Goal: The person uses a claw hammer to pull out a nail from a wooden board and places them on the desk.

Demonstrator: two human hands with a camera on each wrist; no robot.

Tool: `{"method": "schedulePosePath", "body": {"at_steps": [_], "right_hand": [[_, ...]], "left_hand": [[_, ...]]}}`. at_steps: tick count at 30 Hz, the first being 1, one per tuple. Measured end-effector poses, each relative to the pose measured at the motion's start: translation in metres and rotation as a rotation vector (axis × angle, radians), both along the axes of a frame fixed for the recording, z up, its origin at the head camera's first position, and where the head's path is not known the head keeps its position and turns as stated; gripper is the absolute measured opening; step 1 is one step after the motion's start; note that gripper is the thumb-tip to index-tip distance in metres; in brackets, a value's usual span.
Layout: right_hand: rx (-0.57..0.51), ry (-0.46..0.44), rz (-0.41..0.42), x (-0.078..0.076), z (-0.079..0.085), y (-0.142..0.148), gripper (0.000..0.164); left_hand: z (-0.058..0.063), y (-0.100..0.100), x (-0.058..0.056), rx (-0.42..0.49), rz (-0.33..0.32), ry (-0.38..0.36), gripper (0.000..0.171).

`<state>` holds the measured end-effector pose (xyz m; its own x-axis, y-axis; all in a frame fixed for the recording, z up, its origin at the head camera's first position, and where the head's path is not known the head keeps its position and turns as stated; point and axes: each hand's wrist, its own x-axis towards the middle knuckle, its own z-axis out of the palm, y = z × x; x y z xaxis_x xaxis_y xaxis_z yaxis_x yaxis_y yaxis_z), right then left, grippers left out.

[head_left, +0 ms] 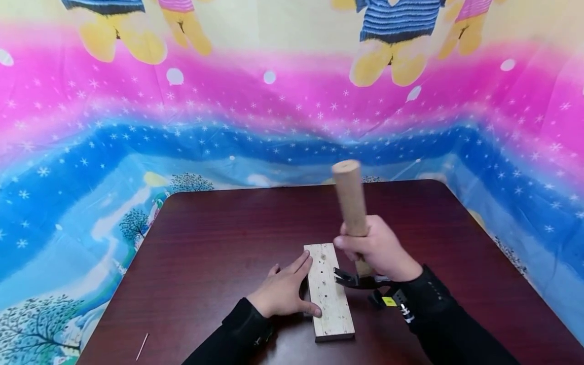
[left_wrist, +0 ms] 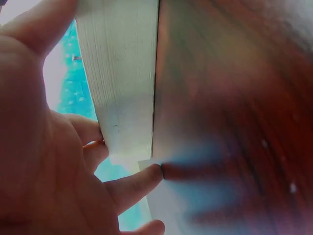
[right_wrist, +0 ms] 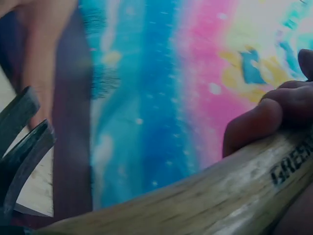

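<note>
Head view, left hand (head_left: 284, 292) spread against wooden board (head_left: 327, 304), right hand (head_left: 383, 248) gripping hammer (head_left: 352, 205) — claw (head_left: 350, 279) contact with board unclear.

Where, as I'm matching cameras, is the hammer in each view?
Head: hammer right of centre, in the right hand.
Left wrist: not in it.
Right wrist: claw at the left, handle along the bottom to the right edge.
Shared landmark: board, low and near centre; top, left of centre; left edge, respectively.
</note>
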<state>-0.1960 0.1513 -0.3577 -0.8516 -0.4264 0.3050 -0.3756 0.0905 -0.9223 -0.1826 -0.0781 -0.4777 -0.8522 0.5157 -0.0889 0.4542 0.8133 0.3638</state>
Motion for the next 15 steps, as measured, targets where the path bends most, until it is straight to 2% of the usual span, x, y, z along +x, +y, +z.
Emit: {"method": "schedulePosePath", "body": {"at_steps": [2, 6, 11, 15], "right_hand": [[0.152, -0.016, -0.038, -0.002, -0.004, -0.011, 0.022], [0.317, -0.083, -0.032, -0.008, -0.011, -0.033, 0.023], [0.477, -0.010, 0.034, -0.015, -0.017, -0.056, 0.020], [0.538, 0.039, 0.081, -0.018, -0.020, -0.068, 0.018]], "left_hand": [[0.002, 0.001, -0.001, 0.007, 0.003, 0.001, 0.121], [0.004, 0.002, -0.001, 0.011, 0.014, 0.004, 0.122], [0.003, 0.003, -0.001, 0.014, 0.025, 0.015, 0.119], [0.002, 0.004, -0.002, 0.018, 0.035, -0.011, 0.119]]}}
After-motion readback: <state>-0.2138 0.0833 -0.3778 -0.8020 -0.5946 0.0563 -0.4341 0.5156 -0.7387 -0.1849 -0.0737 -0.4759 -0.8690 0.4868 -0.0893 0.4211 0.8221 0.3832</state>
